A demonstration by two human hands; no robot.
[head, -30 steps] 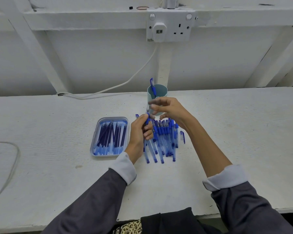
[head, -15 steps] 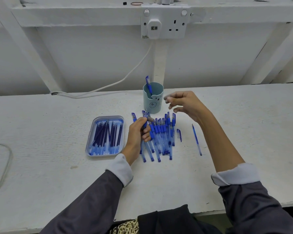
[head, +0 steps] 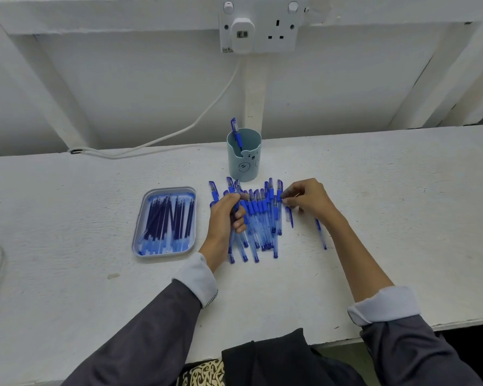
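Several blue capped pens [head: 262, 218] lie side by side in a pile on the white table [head: 95, 274]. My left hand [head: 225, 218] grips one pen barrel [head: 232, 238] at the pile's left side, fingers curled round it. My right hand [head: 308, 199] is at the pile's right edge, where thumb and forefinger pinch the outermost pen [head: 279, 190] near its cap. A loose blue cap [head: 289, 215] lies just below that hand. A thin blue refill [head: 321, 236] lies by my right wrist.
A light blue tray [head: 140, 232] holding several dark blue refills sits left of the pile. A teal bear-faced cup [head: 244, 162] with one pen [head: 236, 132] in it stands behind the pile. A white cable [head: 179, 132] runs from the wall socket [head: 260, 29].
My right hand drew a refill from the pen held in my left hand, laid it on the table to the right, then came down to the pile's right edge. My left hand keeps its pen.
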